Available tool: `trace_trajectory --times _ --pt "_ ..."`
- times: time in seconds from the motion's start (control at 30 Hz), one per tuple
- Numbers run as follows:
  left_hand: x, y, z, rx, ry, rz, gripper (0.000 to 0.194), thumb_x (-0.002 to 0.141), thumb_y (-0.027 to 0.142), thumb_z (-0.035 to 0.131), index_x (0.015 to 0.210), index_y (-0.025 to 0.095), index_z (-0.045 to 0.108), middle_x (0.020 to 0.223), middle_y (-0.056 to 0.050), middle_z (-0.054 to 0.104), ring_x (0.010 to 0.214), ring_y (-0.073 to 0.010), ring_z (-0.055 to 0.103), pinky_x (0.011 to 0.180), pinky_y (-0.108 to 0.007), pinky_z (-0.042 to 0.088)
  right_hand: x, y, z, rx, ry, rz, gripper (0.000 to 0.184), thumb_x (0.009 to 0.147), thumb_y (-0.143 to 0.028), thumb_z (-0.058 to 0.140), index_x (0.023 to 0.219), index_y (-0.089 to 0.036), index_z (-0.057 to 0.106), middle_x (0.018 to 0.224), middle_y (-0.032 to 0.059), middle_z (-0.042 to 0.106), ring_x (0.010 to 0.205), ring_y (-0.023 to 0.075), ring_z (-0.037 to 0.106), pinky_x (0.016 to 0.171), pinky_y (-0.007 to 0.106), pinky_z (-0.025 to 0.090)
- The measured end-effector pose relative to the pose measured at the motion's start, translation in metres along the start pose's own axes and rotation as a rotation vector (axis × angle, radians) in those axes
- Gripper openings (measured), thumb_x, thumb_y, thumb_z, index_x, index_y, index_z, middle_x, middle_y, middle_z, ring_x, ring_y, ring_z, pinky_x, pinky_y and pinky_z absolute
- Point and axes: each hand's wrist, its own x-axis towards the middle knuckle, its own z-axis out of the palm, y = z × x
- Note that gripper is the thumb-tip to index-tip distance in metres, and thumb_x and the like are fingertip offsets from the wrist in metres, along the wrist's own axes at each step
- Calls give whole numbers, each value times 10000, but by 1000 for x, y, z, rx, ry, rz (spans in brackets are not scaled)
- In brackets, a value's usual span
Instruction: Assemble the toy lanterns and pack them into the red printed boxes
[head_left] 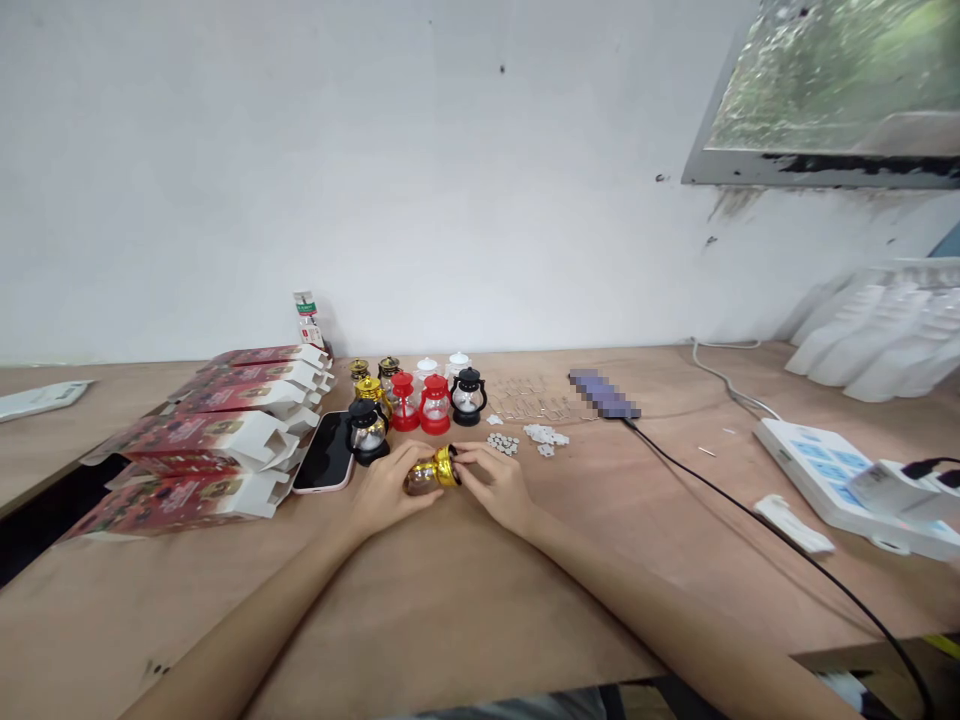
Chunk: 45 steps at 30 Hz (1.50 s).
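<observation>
A small gold lantern (444, 466) with a clear body lies on its side between my hands, just over the table. My left hand (390, 490) is closed around its clear end. The fingers of my right hand (499, 485) grip the gold end, where a dark rim shows. Behind them stand several small lanterns: a red lantern (435, 405), black lanterns, one of them a black lantern (367, 432) near my left hand, and gold and white ones. Small round button cells (502, 443) and white plastic pieces (546, 436) lie beyond my right hand.
Red printed boxes (195, 445) with open flaps lie at the left beside a phone (325, 452). Thin wire pieces (532, 400) are spread behind the white pieces. At the right are a phone (604, 393) with a black cable, and a power strip (825, 475).
</observation>
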Motion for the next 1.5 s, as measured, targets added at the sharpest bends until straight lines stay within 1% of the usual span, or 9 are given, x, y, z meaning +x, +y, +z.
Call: trace_trajectory --times 0.17,0.3,0.5,0.6,0.8,0.93,1.1,1.3,1.5 --pt "0 -1 0 -3 18 15 318 746 254 650 1028 205 511 1023 -58 635 945 -197 622 800 -313 510 1 1 -2 38 -30 38 103 840 -201 551 803 -200 647 939 69 698 860 172 667 765 309 542" --pt "0 -1 1 -1 13 2 326 741 260 652 1033 211 515 1037 -56 637 951 -200 624 807 -318 512 2 2 -2 44 -39 52 120 853 -194 528 807 -204 639 930 62 696 844 167 666 742 304 543" --pt "0 2 1 7 24 -31 324 734 254 648 1029 208 521 1021 -47 643 936 -196 628 804 -314 509 0 3 0 3 -37 -1 133 876 -203 485 855 -205 616 935 72 683 867 171 656 755 317 542" --pt "0 2 2 6 49 -27 322 730 246 649 1022 207 519 1016 -46 646 933 -195 631 797 -311 514 0 3 0 -15 -32 -24 140 886 -200 465 865 -207 603 940 77 680 879 171 654 759 318 541" --pt "-2 1 7 14 96 -31 327 730 245 644 1031 207 523 1017 -46 656 930 -193 641 796 -310 525 2 -2 -2 -22 -12 -63 110 875 -182 480 841 -198 583 934 84 679 887 166 650 768 302 534" --pt "-4 0 9 29 110 -8 328 745 257 635 1051 208 526 1050 -52 662 962 -196 642 824 -314 525 2 -2 -2 -16 -12 -53 103 862 -172 477 809 -202 560 929 83 674 891 166 648 771 304 528" --pt "-4 -2 7 87 108 64 333 755 258 628 1065 203 520 1051 -59 669 949 -192 651 780 -287 532 2 1 -5 21 -74 -35 105 852 -164 472 788 -196 549 943 89 646 901 164 628 784 306 511" --pt "-4 -2 6 133 114 169 316 772 242 601 1072 191 518 1045 -68 672 939 -183 656 786 -274 526 2 4 -9 76 -161 17 76 839 -177 496 788 -199 548 944 75 610 891 164 604 786 317 493" --pt "-3 -2 5 137 89 177 297 782 249 588 1067 194 523 1047 -68 673 941 -181 655 782 -269 523 2 6 -11 100 -228 48 67 839 -175 489 798 -203 535 968 75 584 890 165 586 779 319 481"
